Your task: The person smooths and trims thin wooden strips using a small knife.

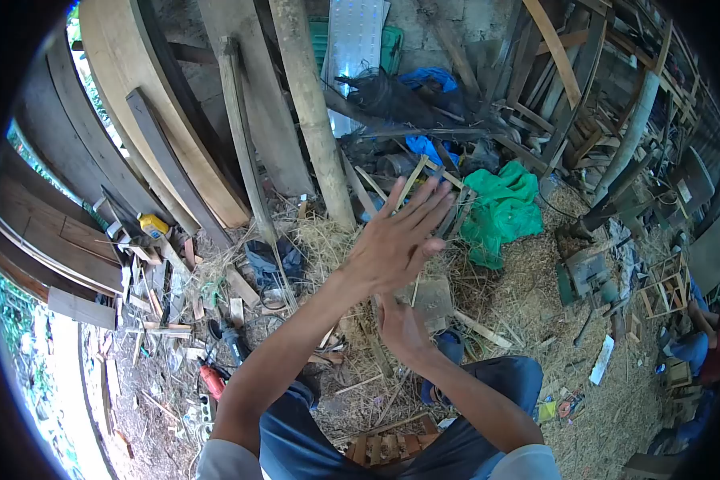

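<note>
My left hand (400,240) is stretched out in front of me, fingers extended and the back of the hand facing up. Nothing shows in its grasp. Below it, my right hand (404,328) reaches in near the left wrist, its fingers partly hidden behind the left hand. Whether the two hands touch, I cannot tell. Past the left fingertips, thin wood strips (412,182) lie among the clutter. A crumpled green plastic sheet (504,210) lies to the right of the left hand. Beneath the hands is a flat greyish piece (434,302) on the straw-covered ground.
Tall planks (160,120) and a round post (308,112) lean at the back left. Left of my legs lie a red-bodied power tool (213,382) and a grinder-like tool (234,344). A yellow bottle (153,225) stands farther left. At the right edge another person (708,344) sits.
</note>
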{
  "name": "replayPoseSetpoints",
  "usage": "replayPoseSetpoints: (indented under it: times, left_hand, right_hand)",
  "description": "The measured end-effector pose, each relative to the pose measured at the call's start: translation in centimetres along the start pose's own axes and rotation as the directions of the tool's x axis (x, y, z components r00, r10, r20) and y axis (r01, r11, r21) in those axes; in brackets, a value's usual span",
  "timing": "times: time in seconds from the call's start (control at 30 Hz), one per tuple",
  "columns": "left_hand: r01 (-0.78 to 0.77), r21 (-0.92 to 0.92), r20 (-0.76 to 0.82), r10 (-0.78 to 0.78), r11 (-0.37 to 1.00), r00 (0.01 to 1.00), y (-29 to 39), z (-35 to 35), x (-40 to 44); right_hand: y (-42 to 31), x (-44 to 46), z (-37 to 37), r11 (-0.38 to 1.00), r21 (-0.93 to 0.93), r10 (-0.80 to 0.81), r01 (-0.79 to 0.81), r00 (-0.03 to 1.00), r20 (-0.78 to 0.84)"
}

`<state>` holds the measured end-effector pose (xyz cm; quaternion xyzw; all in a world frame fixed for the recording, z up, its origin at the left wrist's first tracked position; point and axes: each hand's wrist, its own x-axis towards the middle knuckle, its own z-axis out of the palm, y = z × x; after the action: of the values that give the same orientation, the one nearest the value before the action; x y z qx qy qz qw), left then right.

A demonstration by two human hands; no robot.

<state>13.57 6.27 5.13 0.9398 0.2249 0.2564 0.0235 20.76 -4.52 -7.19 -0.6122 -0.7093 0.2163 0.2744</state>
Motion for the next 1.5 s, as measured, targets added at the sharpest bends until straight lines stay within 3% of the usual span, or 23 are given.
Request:
replayPoseSetpoints:
  times: [0.13,0.2,0.23,0.33,0.4,0.47,0.53,0.6,0.63,0.7,0.77,0.83,1.03,1.1,1.23,1.3,1.33,1.4,1.43,1.5]
  left_hand:
    - [-0.025,0.003,0.059,0.025,1.000,0.998,-0.7,2.3,-2.1]
    - [0.111,-0.167,0.069,-0.100,0.980,0.993,-2.6,4.0,-1.9]
    - [0.113,-0.157,0.065,-0.104,0.981,0.993,-2.4,3.1,-1.3]
    - [0.040,-0.142,-0.096,-0.054,0.989,0.994,-0.9,0.5,0.6]
    - [0.088,-0.256,-0.296,-0.164,0.963,0.941,0.9,-1.6,-0.2]
    - [0.311,-0.521,-0.371,-0.539,0.795,0.756,1.8,0.2,-4.1]
    - [0.483,-0.506,-0.369,-0.685,0.715,0.628,1.1,5.3,-8.6]
    - [0.640,-0.379,-0.165,-0.730,0.668,0.664,2.2,8.4,-11.4]
    - [0.647,-0.377,-0.167,-0.736,0.663,0.657,2.2,10.2,-12.9]
    - [0.690,-0.230,0.261,-0.639,0.687,0.723,2.0,12.2,-14.2]
    - [0.677,-0.274,0.196,-0.649,0.684,0.735,1.8,12.5,-14.0]
    - [0.670,-0.313,0.149,-0.662,0.673,0.734,2.3,12.2,-13.8]
    - [0.620,-0.359,0.150,-0.612,0.698,0.776,2.9,11.4,-14.3]
    - [0.545,-0.316,0.058,-0.557,0.777,0.828,2.9,12.0,-14.6]
    - [0.587,-0.368,0.106,-0.595,0.721,0.797,3.1,12.5,-15.1]
    - [0.296,0.044,0.070,-0.298,0.954,0.952,2.4,13.8,-15.8]
    - [0.298,0.044,0.065,-0.300,0.954,0.952,2.4,14.1,-16.0]
    - [0.395,-0.207,0.004,-0.403,0.895,0.915,2.5,14.1,-16.0]
    - [0.392,-0.207,-0.003,-0.401,0.896,0.916,2.7,13.8,-15.8]
    - [0.520,-0.432,0.073,-0.546,0.737,0.834,3.1,13.3,-15.4]
  right_hand:
    - [0.3,0.1,-2.2,0.997,0.060,0.046,-0.055,0.990,0.136]
    - [0.7,0.7,-1.7,0.998,0.044,0.052,-0.055,0.997,0.062]
    - [0.6,0.7,-1.0,0.997,0.040,0.062,-0.063,0.998,0.017]
    - [1.4,0.4,-0.6,0.996,0.082,0.029,-0.030,1.000,0.013]
    - [1.9,0.1,-1.4,0.997,0.077,0.031,-0.030,1.000,-0.001]
    - [1.6,0.0,-2.1,0.997,0.080,0.022,-0.021,1.000,-0.020]
    - [1.3,-0.2,-2.9,0.996,0.061,0.062,-0.064,0.997,0.036]
    - [0.7,-0.2,-3.5,0.996,0.052,0.068,-0.071,0.996,0.056]
    - [0.3,-0.4,-3.5,0.995,0.051,0.082,-0.086,0.993,0.080]
    - [0.2,-0.5,-3.2,0.994,0.074,0.066,-0.075,0.992,0.112]
    - [0.6,-0.3,-3.7,0.994,0.084,0.061,-0.072,0.991,0.120]
    - [0.5,-0.6,-3.4,0.970,0.239,0.028,-0.050,0.995,0.092]
    - [0.8,-1.4,-1.8,0.978,0.208,-0.006,-0.006,0.999,0.054]
    - [0.8,-1.5,-1.2,0.983,0.181,0.006,-0.014,0.999,0.045]
    - [0.5,-1.3,0.1,0.986,0.151,0.070,-0.070,0.998,0.007]
    - [0.2,-0.9,0.4,0.985,0.127,0.114,-0.113,0.994,0.002]
    - [0.0,-0.7,0.5,0.982,0.108,0.159,-0.157,0.987,-0.006]
    - [-0.9,-0.5,-0.2,0.966,0.136,0.217,-0.220,0.975,0.040]
    - [-1.4,-0.3,-0.7,0.944,0.162,0.277,-0.288,0.957,0.087]
    - [-1.7,0.0,-1.1,0.940,0.187,0.276,-0.284,0.959,0.068]
